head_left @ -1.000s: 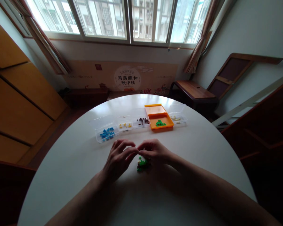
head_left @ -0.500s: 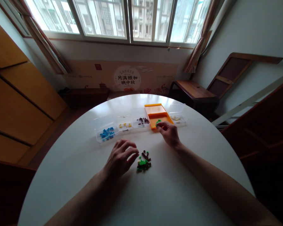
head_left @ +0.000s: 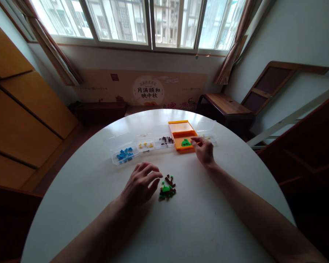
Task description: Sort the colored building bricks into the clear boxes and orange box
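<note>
On the round white table, my left hand hovers with curved fingers apart, open and holding nothing. Just right of its fingertips lies a loose pile of small green and dark brown toy bricks. My right hand is at the right edge of an open orange box. Its thumb and index finger are pinched together; whatever may be between them is too small to make out. Small green bricks lie in a heap inside the orange box, left of those fingertips.
Open clear boxes line the table: blue bricks at left, then yellow pieces and dark brown pieces. Another clear box with pale pieces stands behind my right hand. A wooden chair stands beyond the table.
My right hand has moved right, from over the green bricks to the orange box's right edge, uncovering the heap. My left hand has barely moved.
</note>
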`<action>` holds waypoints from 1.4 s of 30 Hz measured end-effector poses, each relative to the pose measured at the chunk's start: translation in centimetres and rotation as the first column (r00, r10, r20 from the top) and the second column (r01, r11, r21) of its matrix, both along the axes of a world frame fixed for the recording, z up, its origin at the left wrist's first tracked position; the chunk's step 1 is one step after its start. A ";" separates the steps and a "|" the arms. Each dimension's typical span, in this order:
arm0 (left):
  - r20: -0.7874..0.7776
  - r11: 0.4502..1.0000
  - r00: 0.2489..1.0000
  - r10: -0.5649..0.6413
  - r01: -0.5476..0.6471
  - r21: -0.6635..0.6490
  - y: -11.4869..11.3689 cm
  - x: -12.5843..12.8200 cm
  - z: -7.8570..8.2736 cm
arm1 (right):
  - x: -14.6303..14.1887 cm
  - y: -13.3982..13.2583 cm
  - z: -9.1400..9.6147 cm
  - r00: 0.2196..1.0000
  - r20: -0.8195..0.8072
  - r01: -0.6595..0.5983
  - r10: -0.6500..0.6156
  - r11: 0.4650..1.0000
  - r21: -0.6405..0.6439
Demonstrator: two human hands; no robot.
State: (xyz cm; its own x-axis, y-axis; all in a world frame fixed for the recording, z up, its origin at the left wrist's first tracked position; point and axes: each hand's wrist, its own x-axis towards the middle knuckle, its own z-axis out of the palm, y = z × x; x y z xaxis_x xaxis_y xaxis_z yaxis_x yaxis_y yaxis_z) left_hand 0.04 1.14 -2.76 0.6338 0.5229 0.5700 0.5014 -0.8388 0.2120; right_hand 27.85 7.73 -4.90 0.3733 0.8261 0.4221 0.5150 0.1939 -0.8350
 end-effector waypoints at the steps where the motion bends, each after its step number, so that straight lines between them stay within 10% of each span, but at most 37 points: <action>1: -0.009 1.000 1.000 -0.007 0.006 -0.017 0.0 0.0 0.0 | -0.2 -0.2 0.1 1.000 0.002 -0.009 0.009 1.000 0.000; 17: -0.122 0.994 0.991 -0.045 0.032 -0.106 -0.2 0.0 0.5 | -3.5 -2.6 0.5 0.962 0.049 -0.269 0.267 0.963 0.031; 24: 0.070 0.994 0.997 0.040 -0.047 0.101 -0.1 0.3 0.6 | -6.0 -5.5 2.2 0.684 0.068 -0.718 0.726 0.687 -0.114; 29: 0.141 0.983 0.988 0.058 -0.081 0.165 -0.4 0.6 1.2 | -6.9 -6.3 2.4 0.566 -0.050 -0.823 0.823 0.562 -0.082; 42: 0.142 0.980 0.987 0.079 -0.103 0.169 -0.2 0.6 1.1 | -6.9 -5.8 1.8 0.624 -0.028 -0.780 0.781 0.620 -0.085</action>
